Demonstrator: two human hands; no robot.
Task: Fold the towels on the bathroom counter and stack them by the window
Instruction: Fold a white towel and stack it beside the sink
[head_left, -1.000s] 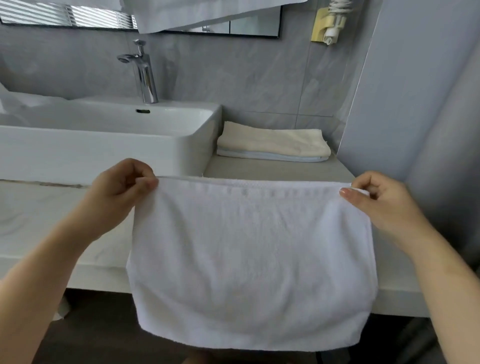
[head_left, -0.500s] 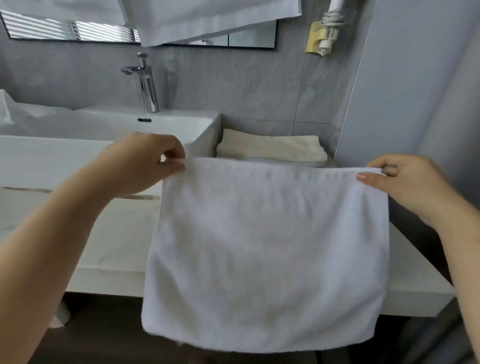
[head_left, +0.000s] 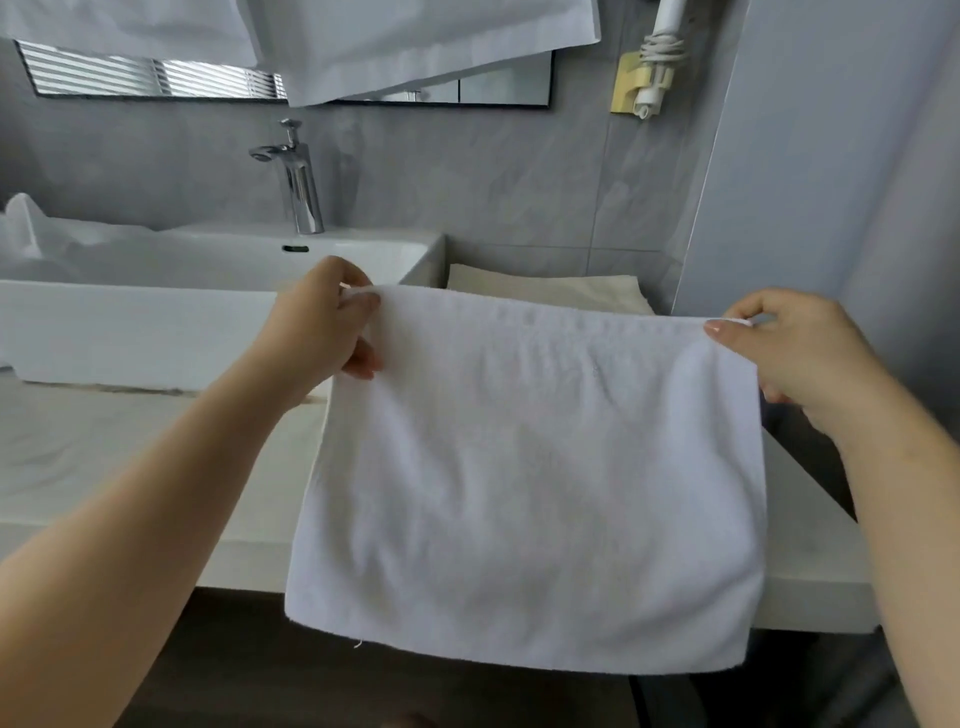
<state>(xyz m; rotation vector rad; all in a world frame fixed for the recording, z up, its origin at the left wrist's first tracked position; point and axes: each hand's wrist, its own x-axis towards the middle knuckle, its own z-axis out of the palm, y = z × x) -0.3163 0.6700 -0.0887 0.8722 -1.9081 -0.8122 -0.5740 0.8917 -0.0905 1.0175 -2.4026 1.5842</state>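
The white towel (head_left: 524, 483) hangs flat in the air in front of the tabletop (head_left: 104, 457), its top hem stretched between 2 hands. The left hand (head_left: 317, 332) pinches the top left corner, its fingers (head_left: 363, 364) curled onto the cloth. The right hand (head_left: 795, 353) pinches the top right corner between thumb and forefinger. The long axis runs left to right, the hem dipping slightly to the right, and the free bottom edge hangs below the tabletop's front edge. Behind, a folded cream towel (head_left: 545, 293) lies on the tabletop just beside the sink (head_left: 130, 332).
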